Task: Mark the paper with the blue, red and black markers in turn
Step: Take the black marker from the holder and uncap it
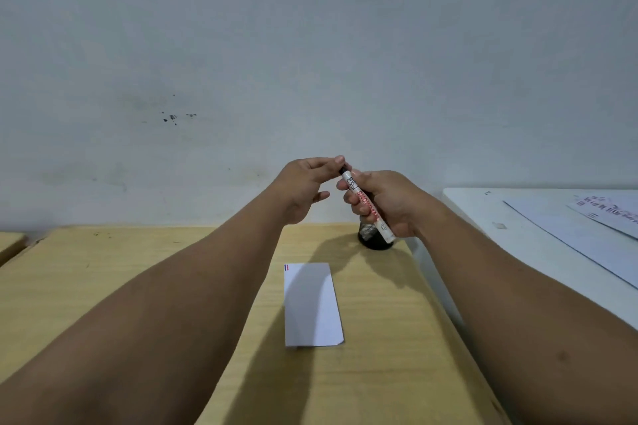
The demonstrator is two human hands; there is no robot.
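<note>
A white marker (366, 201) with red lettering and a black cap end is held slanted above the table's far edge. My right hand (386, 203) grips its barrel. My left hand (305, 188) pinches the black cap at the marker's top end with thumb and fingers. Below, a white strip of paper (312, 307) lies on the wooden table (138, 269), with a short blue mark and a short red mark side by side in its far left corner. A black mesh holder (374, 238) stands behind the paper, mostly hidden by my right hand.
A white table (518, 238) adjoins on the right, carrying sheets of paper (587, 228) with writing. A pale wall rises directly behind both tables. Another wooden surface edge (10, 245) shows at far left.
</note>
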